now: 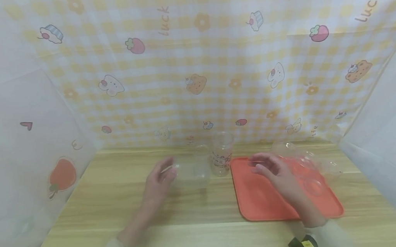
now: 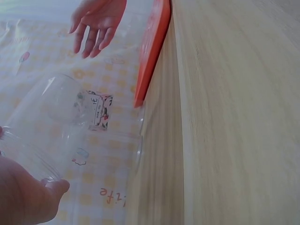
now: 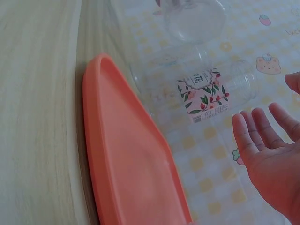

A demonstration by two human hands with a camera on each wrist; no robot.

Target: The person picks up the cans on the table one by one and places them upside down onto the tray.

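Observation:
Near the middle of the wooden table, my left hand (image 1: 160, 178) grips a clear plastic cup (image 1: 191, 174) by its rim, thumb on one side and fingers on the other. The cup is tilted on its side, its closed end toward the right, as the left wrist view also shows. My right hand (image 1: 275, 173) hangs over the orange tray (image 1: 256, 204) with relaxed fingers and nothing in it; the right wrist view shows its palm (image 3: 276, 164). Between the hands stands a clear jar with a pink floral label (image 3: 204, 93), upright beside the tray's left edge.
Another clear container (image 1: 201, 151) stands just left of the labelled jar. Several clear, rounded plastic pieces (image 1: 307, 159) lie at the tray's right and back edges. A checked cloth (image 1: 167, 83) hangs behind the table (image 1: 96, 201), with white sheets at both sides.

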